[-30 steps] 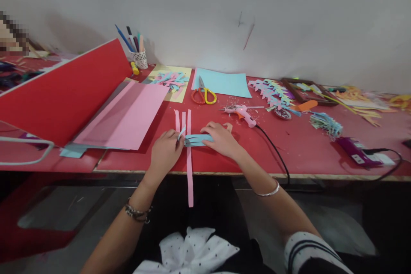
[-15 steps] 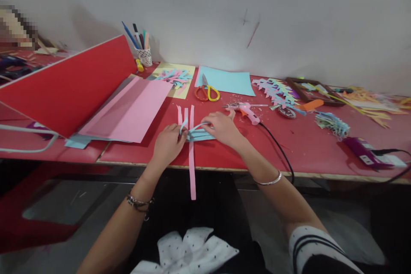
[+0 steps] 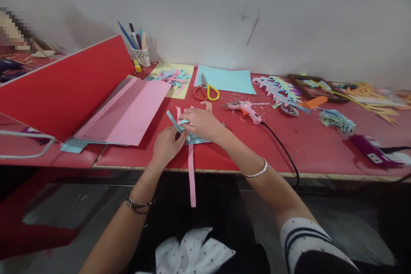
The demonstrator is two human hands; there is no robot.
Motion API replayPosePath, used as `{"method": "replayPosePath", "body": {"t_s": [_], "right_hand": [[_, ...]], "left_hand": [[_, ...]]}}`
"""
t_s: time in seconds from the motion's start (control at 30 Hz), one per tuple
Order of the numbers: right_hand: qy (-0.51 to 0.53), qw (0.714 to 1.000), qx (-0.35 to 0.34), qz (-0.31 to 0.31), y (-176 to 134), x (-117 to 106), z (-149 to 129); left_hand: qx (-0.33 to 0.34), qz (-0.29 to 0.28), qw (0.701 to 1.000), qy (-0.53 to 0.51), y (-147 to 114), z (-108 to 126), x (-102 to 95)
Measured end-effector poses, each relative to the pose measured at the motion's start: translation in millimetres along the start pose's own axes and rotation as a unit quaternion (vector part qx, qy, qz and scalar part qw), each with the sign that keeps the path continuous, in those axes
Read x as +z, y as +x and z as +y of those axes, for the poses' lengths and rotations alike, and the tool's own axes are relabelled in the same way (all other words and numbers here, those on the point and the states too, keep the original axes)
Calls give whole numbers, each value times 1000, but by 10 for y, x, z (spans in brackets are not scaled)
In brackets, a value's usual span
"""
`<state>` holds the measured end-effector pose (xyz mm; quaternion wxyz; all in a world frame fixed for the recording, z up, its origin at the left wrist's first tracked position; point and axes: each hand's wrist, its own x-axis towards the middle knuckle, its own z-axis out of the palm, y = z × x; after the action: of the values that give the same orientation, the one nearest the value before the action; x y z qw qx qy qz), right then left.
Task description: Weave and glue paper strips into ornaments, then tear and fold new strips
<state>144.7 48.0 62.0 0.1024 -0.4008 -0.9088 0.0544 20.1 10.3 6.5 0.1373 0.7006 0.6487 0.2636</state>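
Blue paper strips (image 3: 199, 140) lie crossed with pink paper strips on the red table, under and between my hands. One long pink paper strip (image 3: 192, 175) hangs down over the table's front edge. My left hand (image 3: 168, 143) is closed at the left end of the weave, thumb and fingers pinching the blue strips there. A loose blue strip end (image 3: 172, 120) sticks up above it. My right hand (image 3: 202, 123) has its fingertips closed on a blue strip, close to the left hand's fingers. Most of the weave is hidden beneath the right hand.
A pink glue gun (image 3: 245, 109) with a black cord lies to the right. Scissors (image 3: 206, 92) rest behind the weave, before a light blue sheet (image 3: 224, 78). Pink sheets (image 3: 125, 111) and a red board (image 3: 70, 87) stand at left, a pen cup (image 3: 141, 56) behind.
My right hand has moved left across the weave, bringing a blue strip end toward my left hand. The left hand has stayed almost in place.
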Motion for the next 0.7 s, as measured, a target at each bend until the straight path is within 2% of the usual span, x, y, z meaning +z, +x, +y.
{"method": "replayPosePath", "body": {"t_s": [0.1,0.33,0.7], "right_hand": [[8,999,27,26,-167,6,52],[19,999,13,-27,-619,165,55],[17,999,20,-29,-707,243,46]], "left_hand": [[-23,-7,1000,-10,-8,34,-33],[-63,-21,998,6,-19,55,-44],[-82,-14,996,7,-21,60,-62]]}}
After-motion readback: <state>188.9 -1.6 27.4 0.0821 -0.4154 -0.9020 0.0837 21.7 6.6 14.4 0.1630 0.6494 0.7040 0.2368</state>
